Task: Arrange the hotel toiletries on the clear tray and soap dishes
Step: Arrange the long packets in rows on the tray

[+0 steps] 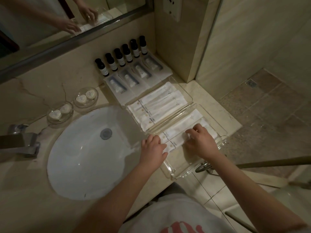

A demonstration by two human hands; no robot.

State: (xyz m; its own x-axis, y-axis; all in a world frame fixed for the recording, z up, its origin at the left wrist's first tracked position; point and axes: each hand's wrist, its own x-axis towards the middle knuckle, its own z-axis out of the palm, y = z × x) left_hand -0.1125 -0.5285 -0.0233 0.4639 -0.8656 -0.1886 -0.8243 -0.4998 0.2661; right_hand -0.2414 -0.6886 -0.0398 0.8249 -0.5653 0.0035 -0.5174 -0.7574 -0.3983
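Observation:
A clear tray (180, 172) lies on the counter's near right corner with white toiletry packets in it. My left hand (152, 146) pinches the left end of the nearest white packet (175, 144). My right hand (200, 142) presses on its right part. A second clear tray (188, 93) behind it holds several long white packets (158, 106). Further back lie several packets with small tubes (129, 79) and a row of dark bottles (121, 57) along the wall. Two clear soap dishes (86, 97), (59, 112) each carry two round soaps.
A white oval sink (90, 153) fills the counter's left, with a metal tap (21, 143) at its left side. A mirror (50, 22) hangs above the counter. The counter ends at the right over a tiled shower floor (269, 105). A wall socket (171, 9) sits up right.

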